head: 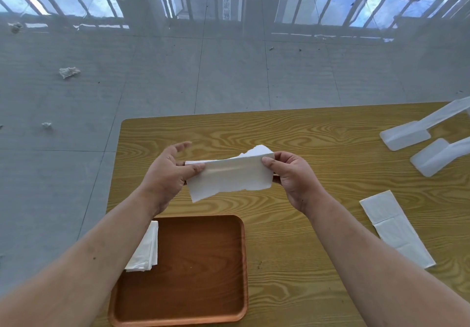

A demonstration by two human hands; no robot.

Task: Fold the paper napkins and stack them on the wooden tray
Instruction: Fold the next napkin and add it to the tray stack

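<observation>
A white paper napkin [230, 176], folded over on itself, hangs in the air above the table between both hands. My left hand [167, 171] pinches its left end with thumb and fingers, the other fingers spread. My right hand [290, 174] pinches its right end. Below them lies the brown wooden tray [203, 263] near the table's front left. A small stack of folded napkins [146, 250] rests at the tray's left side, partly hidden by my left forearm. A flat unfolded napkin [394, 227] lies on the table at the right.
The wooden table [292, 225] ends at its far edge just beyond my hands and at its left edge by the tray. White plastic stand feet [417, 136] sit at the far right. Crumpled paper scraps [69, 71] lie on the grey floor.
</observation>
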